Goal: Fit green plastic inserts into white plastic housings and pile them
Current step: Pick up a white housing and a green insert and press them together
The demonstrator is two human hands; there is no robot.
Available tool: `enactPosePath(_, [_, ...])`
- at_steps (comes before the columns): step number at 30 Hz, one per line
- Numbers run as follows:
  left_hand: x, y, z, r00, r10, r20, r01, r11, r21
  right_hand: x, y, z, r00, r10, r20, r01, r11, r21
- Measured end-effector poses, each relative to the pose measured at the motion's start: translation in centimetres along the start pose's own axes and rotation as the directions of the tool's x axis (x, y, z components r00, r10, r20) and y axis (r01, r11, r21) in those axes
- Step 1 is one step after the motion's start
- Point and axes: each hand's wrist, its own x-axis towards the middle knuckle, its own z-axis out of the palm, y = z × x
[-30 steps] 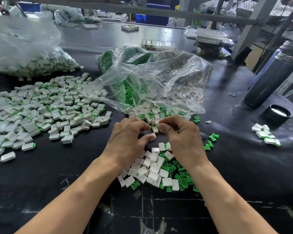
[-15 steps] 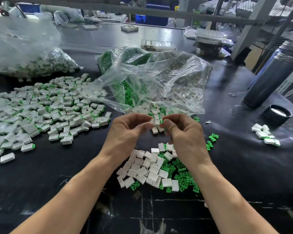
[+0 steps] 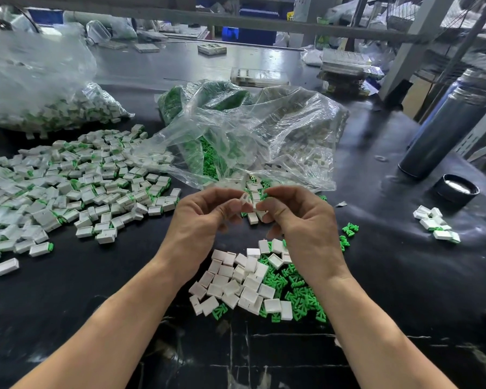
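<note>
The white housing (image 3: 244, 198), pinched in the left hand (image 3: 201, 220), meets the green insert (image 3: 264, 195) pinched by the right hand's (image 3: 300, 220) fingers, above the surface (image 3: 68, 299); a skewed insert may jam. Either could slip into loose parts (image 3: 253, 279) at six o'clock; the finished pile (image 3: 68, 186) lies at nine o'clock.

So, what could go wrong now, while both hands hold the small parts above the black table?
1. The left hand pinches a white plastic housing and the right hand a green plastic insert in the air; a slip could drop either into the loose unassembled parts below.
2. The crumpled clear plastic bag lies just behind the hands and could snag.
</note>
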Motion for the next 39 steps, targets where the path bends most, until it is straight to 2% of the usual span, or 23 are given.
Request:
enactPosePath(5, [-0.06,-0.16,0.11,1.000,0.023,0.003,-0.023,1.000,0.003,-0.08,0.17,-0.20,0.999,-0.032,-0.008,0.031,0.997,-0.070])
enactPosePath(9, [-0.03,-0.14,0.29,1.000,0.014,-0.005,-0.014,1.000,-0.004,0.07,0.21,-0.40,1.000,-0.009,-0.016,0.010,0.999,0.050])
enactPosePath(19, [-0.04,-0.68,0.41,0.999,0.024,0.042,-0.029,0.991,0.129,0.27,0.23,-0.34,0.997,0.073,-0.028,-0.068,0.986,0.149])
enactPosePath(25, [-0.35,-0.45,0.56,0.995,0.026,0.097,-0.039,0.991,0.130,0.08,0.61,-0.20,0.996,0.084,0.015,-0.085,0.988,0.133])
enactPosePath(39, [-0.44,-0.95,0.56,0.987,-0.015,0.159,-0.002,0.994,0.106,-0.34,0.65,0.35,0.996,0.059,-0.066,-0.059,0.998,0.009])
